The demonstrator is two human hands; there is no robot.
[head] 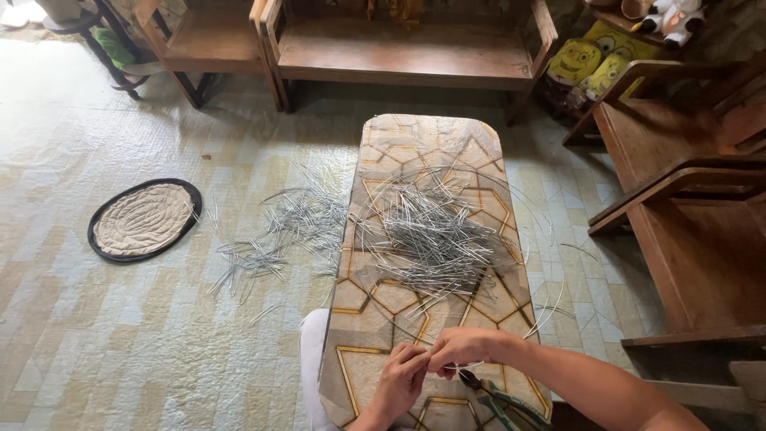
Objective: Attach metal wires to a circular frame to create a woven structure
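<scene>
My left hand [401,377] and my right hand [461,349] meet at the near end of a low patterned table [375,319], fingers pinched together on a thin piece of silver wire [448,368]. Green-handled pliers [495,399] lie on the table just below my right hand. A heap of cut wire pieces [431,235] covers the middle of the table.
More wire pieces [279,231] lie scattered on the tiled floor left of the table. An oval mat [144,219] sits farther left. Wooden benches [407,48] stand at the back, wooden chairs [686,207] on the right, yellow plush toys [594,60] behind them.
</scene>
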